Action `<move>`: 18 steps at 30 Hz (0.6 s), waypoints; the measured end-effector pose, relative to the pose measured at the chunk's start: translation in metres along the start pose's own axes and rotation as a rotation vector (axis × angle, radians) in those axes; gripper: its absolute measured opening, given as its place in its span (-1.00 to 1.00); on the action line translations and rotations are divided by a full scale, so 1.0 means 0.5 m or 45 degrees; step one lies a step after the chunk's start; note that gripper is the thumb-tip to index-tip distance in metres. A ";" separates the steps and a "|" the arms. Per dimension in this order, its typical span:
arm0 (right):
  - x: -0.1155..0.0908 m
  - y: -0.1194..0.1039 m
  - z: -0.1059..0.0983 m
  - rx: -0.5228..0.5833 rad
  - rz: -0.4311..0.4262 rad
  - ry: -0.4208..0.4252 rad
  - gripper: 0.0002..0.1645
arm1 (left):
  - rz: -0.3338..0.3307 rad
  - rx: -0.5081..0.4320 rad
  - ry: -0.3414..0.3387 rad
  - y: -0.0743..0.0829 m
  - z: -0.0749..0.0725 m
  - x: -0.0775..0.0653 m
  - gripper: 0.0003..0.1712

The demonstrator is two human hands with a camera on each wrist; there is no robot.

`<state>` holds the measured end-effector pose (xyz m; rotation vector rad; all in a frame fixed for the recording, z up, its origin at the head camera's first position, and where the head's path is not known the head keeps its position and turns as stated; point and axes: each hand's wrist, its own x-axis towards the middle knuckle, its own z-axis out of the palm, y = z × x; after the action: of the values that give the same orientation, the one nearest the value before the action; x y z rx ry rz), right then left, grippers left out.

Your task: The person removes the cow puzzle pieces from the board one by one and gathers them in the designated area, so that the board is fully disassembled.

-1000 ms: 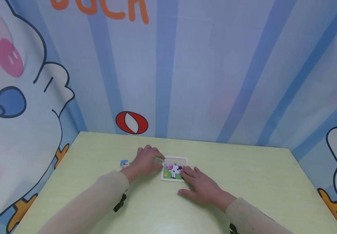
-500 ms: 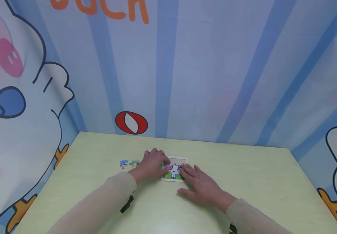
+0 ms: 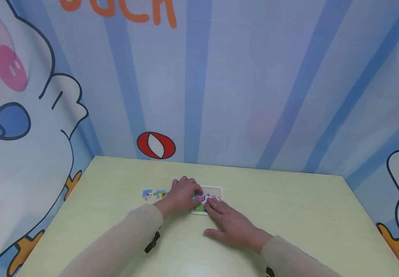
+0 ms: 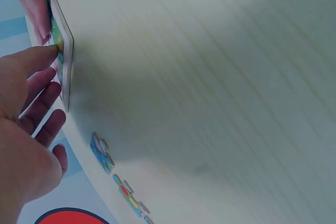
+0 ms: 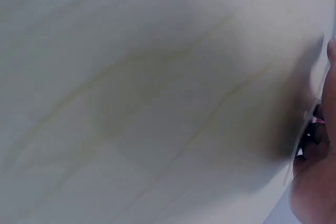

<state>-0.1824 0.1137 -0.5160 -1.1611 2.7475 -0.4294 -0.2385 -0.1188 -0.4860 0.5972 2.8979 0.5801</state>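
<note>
In the head view a white-framed jigsaw puzzle (image 3: 211,190) lies flat on the table, showing part of a cow picture over green grass. My left hand (image 3: 182,195) is at its left side; the left wrist view shows the thumb of that hand (image 4: 29,85) touching the picture just inside the frame (image 4: 69,51), with the other fingers loosely bent. My right hand (image 3: 232,223) lies over the lower right part of the puzzle, fingers extended on the picture and thumb spread on the table side. Both hands hide much of the picture.
Loose jigsaw pieces lie in a row left of the left hand, among them a blue piece (image 3: 147,194) and a green-yellow piece (image 3: 159,193). A pale table (image 3: 289,207) bears everything. Behind it stands a blue striped cloth backdrop (image 3: 234,96) with cartoon ducks.
My left hand has moved right onto the puzzle's left part, uncovering more of the loose pieces. My right hand has slid slightly left, covering more of the cow.
</note>
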 end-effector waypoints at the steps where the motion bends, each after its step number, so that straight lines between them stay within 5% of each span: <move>1: 0.001 0.000 0.001 0.002 0.001 -0.008 0.04 | 0.003 0.001 0.005 0.000 0.000 0.000 -0.76; 18: 0.001 0.000 -0.007 0.074 0.032 -0.058 0.03 | -0.044 -0.026 -0.008 0.012 -0.002 0.008 -0.86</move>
<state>-0.1834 0.1141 -0.5125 -1.1073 2.6890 -0.4706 -0.2401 -0.1126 -0.4832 0.5445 2.8867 0.6013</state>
